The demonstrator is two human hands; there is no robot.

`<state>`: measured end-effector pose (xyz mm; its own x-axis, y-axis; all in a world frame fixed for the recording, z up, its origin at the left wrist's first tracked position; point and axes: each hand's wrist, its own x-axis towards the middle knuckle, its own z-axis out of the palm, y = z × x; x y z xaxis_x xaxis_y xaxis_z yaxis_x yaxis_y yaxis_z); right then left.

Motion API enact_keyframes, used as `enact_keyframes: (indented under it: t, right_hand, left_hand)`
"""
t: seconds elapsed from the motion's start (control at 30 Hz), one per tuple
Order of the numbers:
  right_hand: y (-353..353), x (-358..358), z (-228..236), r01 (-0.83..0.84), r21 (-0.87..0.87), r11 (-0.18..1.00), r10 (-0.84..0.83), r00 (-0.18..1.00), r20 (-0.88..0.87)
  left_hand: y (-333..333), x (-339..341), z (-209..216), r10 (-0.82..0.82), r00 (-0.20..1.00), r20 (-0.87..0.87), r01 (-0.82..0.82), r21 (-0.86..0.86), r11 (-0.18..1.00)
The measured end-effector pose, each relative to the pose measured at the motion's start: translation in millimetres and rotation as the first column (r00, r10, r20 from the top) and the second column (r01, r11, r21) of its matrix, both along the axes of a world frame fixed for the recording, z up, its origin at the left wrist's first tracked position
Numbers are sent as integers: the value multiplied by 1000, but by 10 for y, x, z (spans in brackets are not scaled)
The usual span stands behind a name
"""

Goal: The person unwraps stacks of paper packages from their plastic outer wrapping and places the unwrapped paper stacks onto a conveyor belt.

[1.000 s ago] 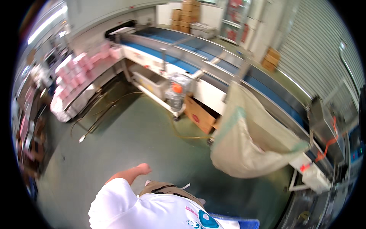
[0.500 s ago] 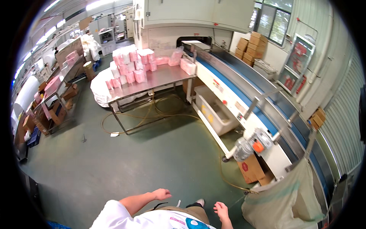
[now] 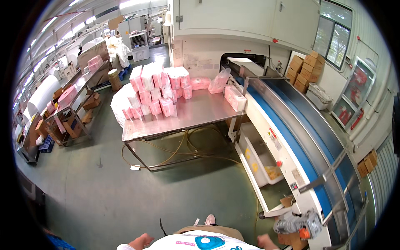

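Observation:
My left hand (image 3: 143, 240) hangs at the lower edge beside my white shirt, away from any object. My right hand (image 3: 265, 241) is low on the other side, near the conveyor's motor end. Both hands are small and blurred, and their fingers do not show clearly; I see no object in either. Ahead stands a steel table (image 3: 191, 109) with stacked pink-and-white wrapped packs (image 3: 156, 89) at its left. A loose clear-wrapped pack (image 3: 219, 81) leans near the back, and another pack (image 3: 235, 98) lies at the right end beside the conveyor.
A blue-belted conveyor (image 3: 287, 137) runs from the machine opening down the right side, with a motor (image 3: 298, 225) at its near end. Beneath it sits a whitish bin (image 3: 260, 162). A yellowish hose (image 3: 179, 152) loops on the floor under the table. Cartons (image 3: 308, 68) are stacked behind.
My view has moved closer to the table and conveyor. Both hands have dropped toward the lower edge, the right one shifting rightward in view. The cloth bag at the conveyor's end has left view.

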<state>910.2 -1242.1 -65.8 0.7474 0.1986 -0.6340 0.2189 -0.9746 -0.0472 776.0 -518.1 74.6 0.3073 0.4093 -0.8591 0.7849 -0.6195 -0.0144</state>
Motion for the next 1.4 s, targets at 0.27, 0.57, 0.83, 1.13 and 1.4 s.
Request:
enact_keyframes:
  t: [0.27, 0.57, 0.83, 1.13, 1.4]
  right_hand:
    - [2740, 4957, 3260, 49, 703, 709, -389, 859, 332]
    - [5293, 7475, 4326, -809, 445, 384, -542, 193, 818]
    - [6158, 8915, 1663, -192, 391, 900, -87, 800, 593]
    - [6458, 9565, 2114, -314, 453, 834, -150, 662, 735]
    - [6610, 9533, 1680, -135, 461, 877, -8, 956, 294]
  left_hand:
    - [32, 3991, 1868, 25, 238, 971, 20, -31, 999]
    - [692, 7566, 2395, -102, -732, 674, -56, 90, 994]
    - [651, 9551, 302, -350, 340, 873, 261, 270, 927]
    - [876, 9859, 311, -429, 363, 827, 234, 364, 901]
    - [1127, 9373, 174, -362, 426, 829, 343, 223, 913]
